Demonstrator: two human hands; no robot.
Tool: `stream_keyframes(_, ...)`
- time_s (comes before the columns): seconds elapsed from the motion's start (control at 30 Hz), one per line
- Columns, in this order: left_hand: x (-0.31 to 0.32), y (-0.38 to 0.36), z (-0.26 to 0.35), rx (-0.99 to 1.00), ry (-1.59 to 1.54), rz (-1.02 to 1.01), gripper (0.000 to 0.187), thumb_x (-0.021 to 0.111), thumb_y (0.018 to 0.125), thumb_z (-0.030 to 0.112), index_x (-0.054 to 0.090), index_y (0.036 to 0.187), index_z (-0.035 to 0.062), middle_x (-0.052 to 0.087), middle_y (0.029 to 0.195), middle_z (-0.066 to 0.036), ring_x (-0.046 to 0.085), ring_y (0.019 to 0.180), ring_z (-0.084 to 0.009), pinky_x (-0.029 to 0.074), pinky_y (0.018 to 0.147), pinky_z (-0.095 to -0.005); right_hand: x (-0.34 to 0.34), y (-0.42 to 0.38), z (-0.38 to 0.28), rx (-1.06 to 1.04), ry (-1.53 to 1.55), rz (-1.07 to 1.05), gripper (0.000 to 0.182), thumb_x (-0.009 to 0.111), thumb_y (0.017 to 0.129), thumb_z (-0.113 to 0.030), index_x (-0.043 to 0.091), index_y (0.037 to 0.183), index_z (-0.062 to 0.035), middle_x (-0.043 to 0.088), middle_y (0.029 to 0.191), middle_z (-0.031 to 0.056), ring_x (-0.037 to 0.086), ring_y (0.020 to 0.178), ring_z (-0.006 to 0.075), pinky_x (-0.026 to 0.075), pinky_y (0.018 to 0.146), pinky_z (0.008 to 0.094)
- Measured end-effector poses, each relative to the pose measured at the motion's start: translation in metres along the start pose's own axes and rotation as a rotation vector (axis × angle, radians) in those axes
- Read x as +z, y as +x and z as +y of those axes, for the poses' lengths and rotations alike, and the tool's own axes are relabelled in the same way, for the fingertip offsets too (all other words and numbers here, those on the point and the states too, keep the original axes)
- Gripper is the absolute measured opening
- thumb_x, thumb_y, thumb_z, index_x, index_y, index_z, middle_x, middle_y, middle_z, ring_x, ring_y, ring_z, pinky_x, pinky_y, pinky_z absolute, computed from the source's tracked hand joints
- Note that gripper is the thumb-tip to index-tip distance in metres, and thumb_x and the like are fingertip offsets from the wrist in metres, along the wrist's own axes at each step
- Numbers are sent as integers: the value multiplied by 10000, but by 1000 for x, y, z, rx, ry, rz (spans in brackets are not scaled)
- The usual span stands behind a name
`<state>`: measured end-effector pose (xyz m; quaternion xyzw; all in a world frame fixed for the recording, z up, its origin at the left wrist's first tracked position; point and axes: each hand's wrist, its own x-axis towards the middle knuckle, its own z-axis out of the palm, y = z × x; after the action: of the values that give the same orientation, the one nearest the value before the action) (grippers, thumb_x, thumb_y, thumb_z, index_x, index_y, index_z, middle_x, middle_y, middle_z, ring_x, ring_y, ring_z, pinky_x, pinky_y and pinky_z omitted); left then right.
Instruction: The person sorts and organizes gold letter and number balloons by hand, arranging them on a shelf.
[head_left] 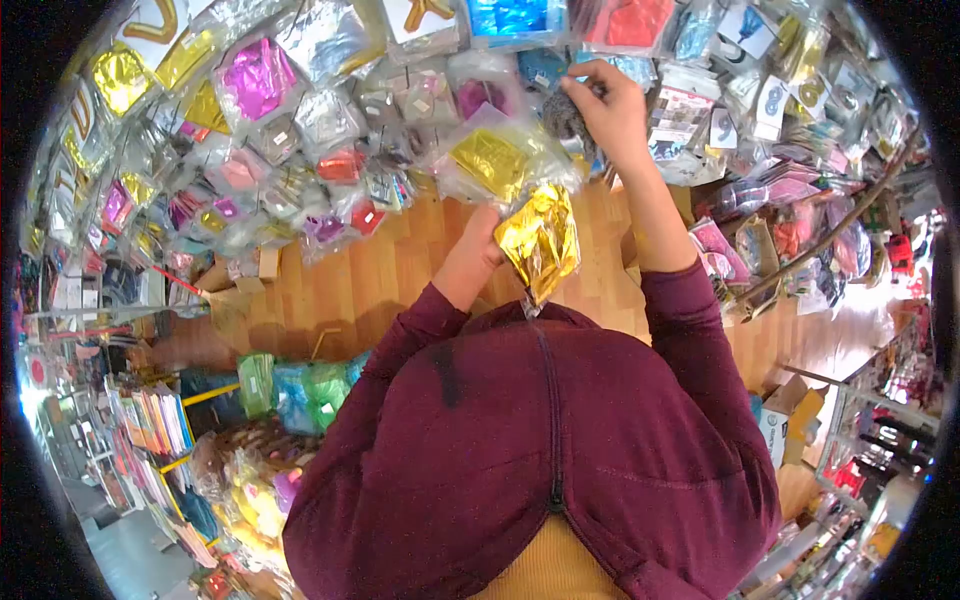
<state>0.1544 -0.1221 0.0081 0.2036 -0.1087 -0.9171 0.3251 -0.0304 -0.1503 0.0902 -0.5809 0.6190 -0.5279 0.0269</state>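
My left hand (485, 238) is closed on a shiny gold foil packet (540, 245), its fingers mostly hidden behind the foil. Just above, a clear bag with yellow foil inside (490, 163) overlaps the top of the gold packet. My right hand (612, 108) is raised to the display of hanging packets, thumb and forefinger pinched together. Beside those fingertips hangs a dark grey glittery packet (566, 118); I cannot tell what the pinch holds.
Rows of bagged foil packets hang across the wall display, among them a magenta one (258, 78) and a blue one (512, 18). Books (150, 420) stand on a rack at lower left. A cardboard box (790, 415) sits on the wooden floor (370, 265) at right.
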Motion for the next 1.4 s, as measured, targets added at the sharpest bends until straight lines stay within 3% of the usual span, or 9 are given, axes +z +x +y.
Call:
stream_keyframes(0.23,24,-14,7,235,489,50,256,454,901,206,502,1085,34,599,998,-129,617,866,-230,534,741,-390,47,-67,-40,-428,-120,-347,146,643,715,-158,587,806,-59,584,768,102,576,744,298,465,664,362)
stream_keyframes(0.27,-22,16,11,-132,-26,-199,247,459,897,195,505,1077,33,599,990,-118,615,860,-212,527,749,-365,51,-66,-35,-344,-142,-357,155,623,727,-198,581,777,-57,581,762,115,569,733,321,461,652,386)
stream_keyframes(0.57,-24,24,-3,-102,-185,-264,260,453,879,123,490,1105,-1,581,1044,-123,584,940,-220,496,807,-376,32,-63,-19,-86,-55,-194,160,629,739,-167,562,734,-22,564,709,158,562,669,329,442,588,367)
stream_keyframes(0.67,-1,5,12,521,834,-260,360,503,837,12,445,1192,1,540,1139,-103,556,990,-182,456,869,-328,31,-97,-25,-133,98,-177,154,624,732,-139,546,724,-7,545,675,127,549,625,284,430,573,345)
stream_keyframes(0.83,26,-7,35,628,848,-63,339,499,846,26,453,1181,15,543,1125,-95,551,1011,-189,479,838,-325,47,-185,23,275,231,-603,118,592,751,-109,543,696,-16,540,663,93,505,579,198,416,562,317)
stream_keyframes(0.93,21,12,45,488,430,-267,341,508,867,104,446,1197,41,548,1115,-88,558,1008,-180,488,826,-322,59,-210,78,929,720,-279,140,508,813,-144,568,783,-21,593,771,107,559,663,219,461,650,324)
stream_keyframes(1.1,39,14,38,357,379,-155,449,542,874,229,392,1262,60,481,1198,-78,519,1043,-166,472,849,-327,55,-171,70,1234,1410,-126,307,438,875,-230,543,1053,-4,603,973,125,585,873,241,476,793,359)
stream_keyframes(1.33,-9,42,61,376,1187,-99,529,558,848,208,338,1300,44,448,1254,-112,480,1100,-247,442,857,-369,35,-155,64,994,2047,-242,408,399,894,-271,470,1180,10,553,1140,158,553,1011,289,420,923,409)
stream_keyframes(1.4,-17,40,85,172,1984,79,544,547,816,145,331,1304,40,454,1212,-198,465,1091,-351,412,865,-405,16,-141,49,1037,2028,-207,386,381,897,-257,487,1161,4,565,1114,160,556,996,301,432,906,411)
